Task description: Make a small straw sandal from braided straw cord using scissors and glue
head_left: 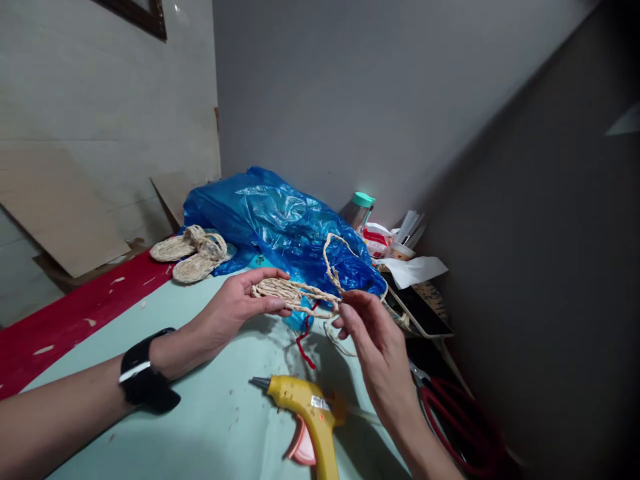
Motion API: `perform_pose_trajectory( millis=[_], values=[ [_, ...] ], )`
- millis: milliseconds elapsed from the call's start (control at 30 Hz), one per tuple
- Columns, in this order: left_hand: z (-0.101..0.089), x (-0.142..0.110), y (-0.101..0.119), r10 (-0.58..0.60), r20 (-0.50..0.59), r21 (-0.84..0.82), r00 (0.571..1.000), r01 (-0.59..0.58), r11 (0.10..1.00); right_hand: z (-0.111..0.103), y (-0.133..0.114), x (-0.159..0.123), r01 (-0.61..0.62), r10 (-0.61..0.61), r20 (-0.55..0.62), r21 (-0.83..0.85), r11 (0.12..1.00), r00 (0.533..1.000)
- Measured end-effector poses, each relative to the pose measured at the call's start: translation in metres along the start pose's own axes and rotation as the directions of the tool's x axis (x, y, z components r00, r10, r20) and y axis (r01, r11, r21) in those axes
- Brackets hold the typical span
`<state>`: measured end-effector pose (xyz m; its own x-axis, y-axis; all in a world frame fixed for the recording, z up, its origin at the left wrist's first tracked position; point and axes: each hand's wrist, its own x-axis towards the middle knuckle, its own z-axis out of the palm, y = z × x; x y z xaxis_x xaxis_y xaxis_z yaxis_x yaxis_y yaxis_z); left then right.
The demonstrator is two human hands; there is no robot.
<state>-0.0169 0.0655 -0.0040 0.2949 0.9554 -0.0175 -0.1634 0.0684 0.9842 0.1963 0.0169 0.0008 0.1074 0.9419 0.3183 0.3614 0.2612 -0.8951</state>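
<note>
My left hand (pixel 239 303) grips a small woven straw sole (pixel 280 290) between thumb and fingers, holding it above the pale green table (pixel 200 413). My right hand (pixel 373 340) pinches a braided straw cord (pixel 333 263) where it joins the sole's right end; the cord loops upward and back down. A red thread (pixel 303 347) dangles below the sole. A black watch sits on my left wrist.
A yellow glue gun (pixel 310 413) lies on the table near me. Red-handled scissors (pixel 450 413) rest at the right edge. A finished pair of straw sandals (pixel 193 253) sits at the back left beside a blue plastic bag (pixel 285 227). A steel bottle (pixel 357 210) and paper clutter stand behind.
</note>
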Motion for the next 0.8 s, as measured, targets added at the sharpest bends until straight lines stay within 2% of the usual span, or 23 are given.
perform_pose_trajectory(
  millis=[100, 233, 400, 567, 700, 800],
  values=[
    [-0.001, 0.001, -0.003, 0.046, 0.019, 0.015, 0.999, -0.047, 0.999, 0.006, 0.001, -0.002, -0.119, 0.110, 0.057, 0.190, 0.975, 0.992],
    [0.000, -0.001, -0.001, 0.040, 0.011, 0.060, 0.999, -0.040, 0.997, 0.012, 0.001, -0.004, -0.193, 0.165, 0.103, 0.412, 0.890, 0.981],
    [-0.002, 0.000, 0.004, 0.013, 0.028, 0.099, 1.000, -0.016, 0.995, 0.013, 0.006, -0.001, -0.265, 0.210, 0.163, 0.529, 0.806, 0.964],
    [-0.017, 0.012, 0.002, -0.019, 0.189, 0.096, 0.982, 0.001, 0.995, 0.015, 0.012, -0.003, -0.276, 0.190, 0.229, 0.442, 0.854, 0.955],
    [-0.036, 0.025, 0.003, -0.077, 0.296, 0.167, 0.952, 0.028, 0.986, 0.017, 0.010, -0.007, -0.250, 0.169, 0.315, 0.237, 0.939, 0.934],
    [-0.049, 0.031, 0.005, -0.127, 0.357, 0.209, 0.925, 0.053, 0.976, 0.018, 0.003, -0.012, -0.183, 0.157, 0.340, 0.046, 0.982, 0.927]
  ],
)
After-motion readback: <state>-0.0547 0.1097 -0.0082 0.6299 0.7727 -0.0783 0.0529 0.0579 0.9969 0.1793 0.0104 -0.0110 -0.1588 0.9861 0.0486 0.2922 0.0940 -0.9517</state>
